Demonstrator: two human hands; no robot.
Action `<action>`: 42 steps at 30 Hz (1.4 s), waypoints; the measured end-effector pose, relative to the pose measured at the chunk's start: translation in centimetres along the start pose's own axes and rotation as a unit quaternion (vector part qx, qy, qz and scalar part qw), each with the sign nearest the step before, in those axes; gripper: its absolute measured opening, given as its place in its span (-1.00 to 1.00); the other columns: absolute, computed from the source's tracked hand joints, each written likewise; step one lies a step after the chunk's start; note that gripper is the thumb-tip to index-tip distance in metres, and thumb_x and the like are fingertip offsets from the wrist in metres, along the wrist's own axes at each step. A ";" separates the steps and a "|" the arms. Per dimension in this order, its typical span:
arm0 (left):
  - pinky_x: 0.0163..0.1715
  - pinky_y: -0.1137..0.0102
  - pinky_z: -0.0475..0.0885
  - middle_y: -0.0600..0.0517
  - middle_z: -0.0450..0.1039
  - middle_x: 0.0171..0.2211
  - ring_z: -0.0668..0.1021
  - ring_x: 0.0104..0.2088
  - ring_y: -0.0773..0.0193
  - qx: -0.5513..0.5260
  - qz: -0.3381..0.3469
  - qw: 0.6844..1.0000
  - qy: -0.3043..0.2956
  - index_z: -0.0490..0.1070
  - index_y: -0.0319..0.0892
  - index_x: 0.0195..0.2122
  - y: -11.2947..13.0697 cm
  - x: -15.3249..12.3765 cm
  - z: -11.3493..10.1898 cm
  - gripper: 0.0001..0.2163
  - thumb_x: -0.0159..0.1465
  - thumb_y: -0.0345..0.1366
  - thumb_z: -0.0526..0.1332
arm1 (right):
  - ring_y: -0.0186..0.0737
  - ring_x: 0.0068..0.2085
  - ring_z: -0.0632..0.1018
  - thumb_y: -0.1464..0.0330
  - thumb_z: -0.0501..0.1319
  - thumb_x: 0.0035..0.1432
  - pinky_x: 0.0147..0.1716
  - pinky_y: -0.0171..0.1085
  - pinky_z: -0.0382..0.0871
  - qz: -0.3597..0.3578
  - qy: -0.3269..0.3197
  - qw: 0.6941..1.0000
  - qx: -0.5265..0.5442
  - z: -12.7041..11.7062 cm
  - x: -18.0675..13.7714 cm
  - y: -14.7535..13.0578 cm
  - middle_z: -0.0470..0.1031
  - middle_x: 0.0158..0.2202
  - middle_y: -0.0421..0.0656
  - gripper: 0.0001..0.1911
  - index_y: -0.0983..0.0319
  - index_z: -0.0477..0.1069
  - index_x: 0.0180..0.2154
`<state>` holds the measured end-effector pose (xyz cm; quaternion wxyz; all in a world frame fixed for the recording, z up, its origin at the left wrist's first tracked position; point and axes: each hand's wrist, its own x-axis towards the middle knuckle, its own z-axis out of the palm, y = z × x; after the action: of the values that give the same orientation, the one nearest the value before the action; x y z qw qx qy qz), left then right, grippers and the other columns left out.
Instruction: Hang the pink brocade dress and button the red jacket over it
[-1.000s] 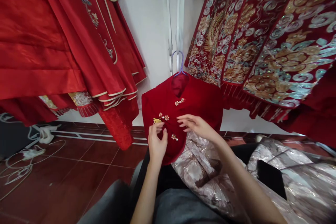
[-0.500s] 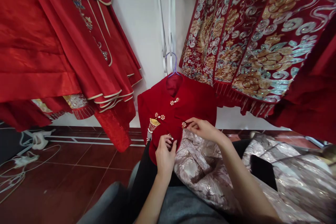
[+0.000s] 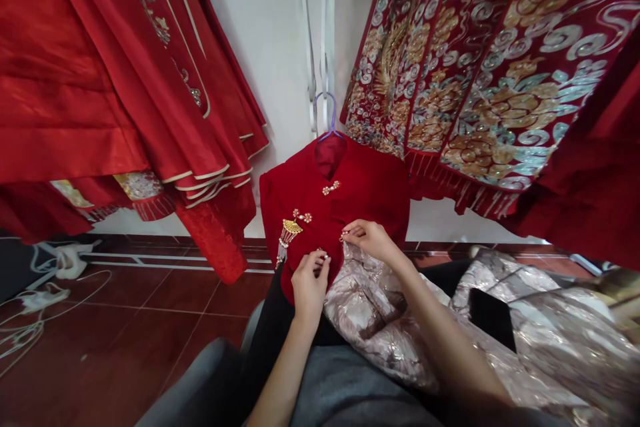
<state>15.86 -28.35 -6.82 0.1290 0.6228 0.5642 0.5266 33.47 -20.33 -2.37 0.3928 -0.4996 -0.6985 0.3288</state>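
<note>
A small red velvet garment [image 3: 365,190] hangs on a purple hanger [image 3: 327,113] in front of me, with pearl clasps down its front and a gold tassel brooch [image 3: 289,232] at the left. My left hand [image 3: 309,283] pinches a pearl clasp half on the flap's lower edge. My right hand [image 3: 367,240] pinches the other clasp half a little higher, at the garment's front opening. Both hands have their fingers closed on the fabric and clasp.
Red embroidered robes [image 3: 125,67] hang at the left and a gold-and-teal embroidered skirt [image 3: 490,60] at the right. Pale silvery brocade cloth [image 3: 390,327] lies over my lap. White cables [image 3: 35,293] trail on the red tiled floor [image 3: 150,320].
My left hand dropped from the gold brooch to the lower clasp. My right hand closed on the clasp half at the opening and drew it slightly left. The brooch's tassel now hangs free.
</note>
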 end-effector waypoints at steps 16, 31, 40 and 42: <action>-0.39 0.46 0.50 0.05 0.53 -0.45 0.59 -0.45 0.32 -0.102 -0.118 0.987 0.049 0.46 -0.17 -0.27 -0.3 0.5 -0.7 -0.83 0.14 -0.23 0.25 | -0.25 -0.34 0.58 0.34 0.32 -0.02 -0.30 -0.29 0.47 0.003 -0.084 0.993 0.087 4.8 -0.8 -2.1 0.58 -0.38 -0.12 -0.82 0.28 0.51 -0.32; -0.34 0.40 0.55 -0.03 0.58 -0.37 0.62 -0.34 0.25 -0.153 -0.141 0.977 0.040 0.50 -0.21 -0.25 -0.2 0.1 -0.9 -0.79 0.10 -0.26 0.28 | -0.24 -0.31 0.60 0.30 0.30 0.01 -0.25 -0.30 0.47 -0.038 -0.111 0.992 0.056 4.4 -1.0 -1.3 0.60 -0.37 -0.12 -0.82 0.26 0.52 -0.32; -0.32 0.37 0.56 -0.06 0.60 -0.33 0.63 -0.31 0.22 -0.154 -0.140 0.978 0.032 0.52 -0.21 -0.23 -0.8 0.1 -0.7 -0.79 0.11 -0.29 0.27 | -0.25 -0.33 0.60 0.29 0.32 -0.01 -0.27 -0.32 0.47 -0.037 -0.104 0.992 0.057 4.3 -1.2 -1.5 0.59 -0.40 -0.14 -0.81 0.26 0.53 -0.33; -0.31 0.36 0.57 -0.05 0.60 -0.33 0.63 -0.32 0.22 -0.161 -0.141 0.976 0.028 0.52 -0.22 -0.24 -1.2 0.1 -0.7 -0.79 0.11 -0.28 0.27 | -0.25 -0.34 0.59 0.29 0.33 -0.02 -0.29 -0.32 0.47 -0.033 -0.092 0.994 0.055 4.5 -1.2 -1.6 0.59 -0.41 -0.14 -0.81 0.27 0.53 -0.34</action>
<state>14.61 -28.19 -7.36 0.2851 0.4929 0.5575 0.6041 29.05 -22.21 -3.45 0.3644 -0.4213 -0.7287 0.3983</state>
